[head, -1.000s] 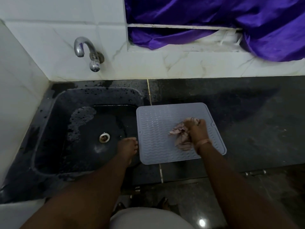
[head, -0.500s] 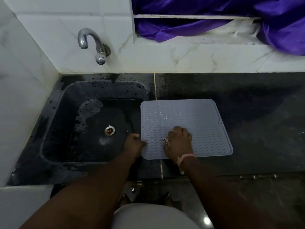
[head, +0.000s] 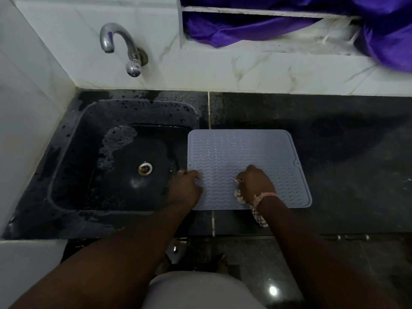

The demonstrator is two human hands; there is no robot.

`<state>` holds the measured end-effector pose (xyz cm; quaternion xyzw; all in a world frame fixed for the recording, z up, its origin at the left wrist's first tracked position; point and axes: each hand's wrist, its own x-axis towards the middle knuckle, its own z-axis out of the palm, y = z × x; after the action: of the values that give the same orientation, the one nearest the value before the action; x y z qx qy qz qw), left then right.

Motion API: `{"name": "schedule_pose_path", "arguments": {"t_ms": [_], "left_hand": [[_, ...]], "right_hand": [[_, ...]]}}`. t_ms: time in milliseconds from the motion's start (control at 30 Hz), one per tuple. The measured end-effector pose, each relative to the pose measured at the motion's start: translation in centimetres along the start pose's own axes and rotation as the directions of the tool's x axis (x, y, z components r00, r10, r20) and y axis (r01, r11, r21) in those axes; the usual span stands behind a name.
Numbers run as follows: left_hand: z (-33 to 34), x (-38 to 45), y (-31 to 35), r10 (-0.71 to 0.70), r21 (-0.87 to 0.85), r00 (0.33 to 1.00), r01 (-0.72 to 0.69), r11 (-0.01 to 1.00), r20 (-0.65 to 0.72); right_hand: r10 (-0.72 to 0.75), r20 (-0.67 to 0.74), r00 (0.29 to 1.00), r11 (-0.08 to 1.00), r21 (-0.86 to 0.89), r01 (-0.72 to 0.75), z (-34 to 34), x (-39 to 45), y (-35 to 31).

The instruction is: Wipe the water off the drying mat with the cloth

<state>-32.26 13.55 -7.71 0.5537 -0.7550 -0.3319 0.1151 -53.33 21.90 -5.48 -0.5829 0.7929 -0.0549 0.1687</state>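
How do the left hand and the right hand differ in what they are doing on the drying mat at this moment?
The right hand has a grip on the bunched cloth, which trails past its wrist; the left hand holds no cloth. The right hand sits well inside the drying mat, near its front edge; the left hand rests on the mat's left front corner, beside the sink. Both touch the mat.
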Motion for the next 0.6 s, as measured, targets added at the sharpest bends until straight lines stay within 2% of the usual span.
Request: {"name": "schedule_pose_path", "arguments": {"t_ms": [100, 333, 467, 600], "left_hand": [[0.2, 0.0, 0.4, -0.066, -0.005, 0.996, 0.066, 0.998, 0.056], [0.2, 0.3, 0.6, -0.091, 0.027, 0.994, 0.09, 0.996, 0.066], [0.5, 0.5, 0.6, -0.122, 0.013, 0.99, 0.122, 0.993, 0.069], [0.4, 0.6, 0.8, -0.15, 0.043, 0.986, 0.147, 0.988, 0.079]], "right_hand": [[-0.054, -0.012, 0.998, 0.998, -0.01, 0.054, 0.5, -0.3, 0.0], [-0.19, -0.074, 0.979, 0.98, -0.081, 0.184, 1.7, -0.1, -0.7], [-0.261, 0.073, 0.963, 0.928, -0.256, 0.271, 1.6, -0.2, -1.3], [-0.392, 0.209, 0.896, 0.755, -0.483, 0.443, 0.3, -0.2, -2.4]]}}
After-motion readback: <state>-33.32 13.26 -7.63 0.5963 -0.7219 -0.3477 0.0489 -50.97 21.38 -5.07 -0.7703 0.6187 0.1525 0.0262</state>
